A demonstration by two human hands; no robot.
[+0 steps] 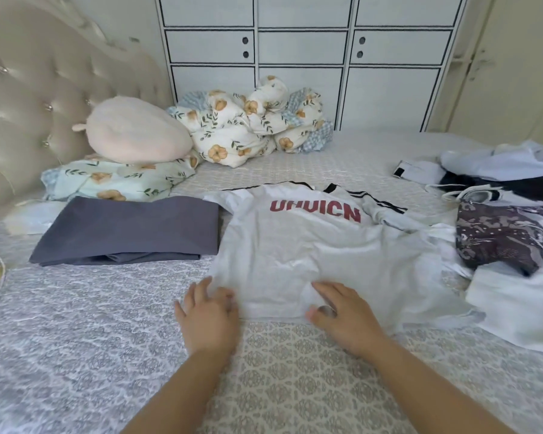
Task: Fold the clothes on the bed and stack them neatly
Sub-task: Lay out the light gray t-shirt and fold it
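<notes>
Over on the left of the bed (76, 339), a grey folded garment (129, 230) already lies flat, the likely base for the stack. Beside it, the white T-shirt (311, 245) with red lettering is spread out, collar away from the person, its right sleeve rumpled. The left hand (209, 314) presses on the shirt's near left corner, fingers fairly straight and grasping nothing. The right hand (342, 311) rests on the near hem; its fingers look relaxed, though the blur makes it hard to say whether the thumb pinches cloth. To fold well, I would smooth outward first, flatten that rumpled sleeve, then bring each side in evenly. Farther right, a heap of unfolded clothes (502, 214) waits, dark patterned fabric among white pieces.
</notes>
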